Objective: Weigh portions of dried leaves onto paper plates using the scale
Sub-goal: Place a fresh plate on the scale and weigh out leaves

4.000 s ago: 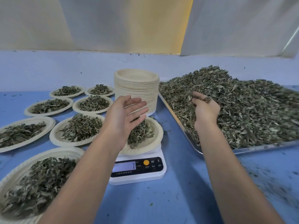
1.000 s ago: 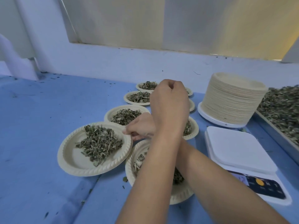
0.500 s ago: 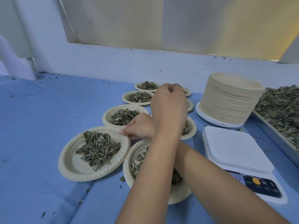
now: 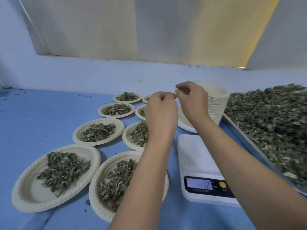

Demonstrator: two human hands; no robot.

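Several filled plates (image 4: 26, 193) lay at nine o'clock. My left hand (image 4: 160, 112) and right hand (image 4: 192, 100) had uncrossed and risen to the plate stack (image 4: 217, 105) at one o'clock. Each grip was curled, on what I couldn't tell. The bare scale (image 4: 196, 155) at five o'clock read "12", ready for a fresh plate. The leaves (image 4: 269, 123) lay at three.

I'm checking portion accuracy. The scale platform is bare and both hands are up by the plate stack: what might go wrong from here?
1. The scale is bare, yet its display seems to read 12; unless zeroed, the next portion may weigh wrong.
2. The forearm of the left hand hangs over the filled plates and might knock leaves out.
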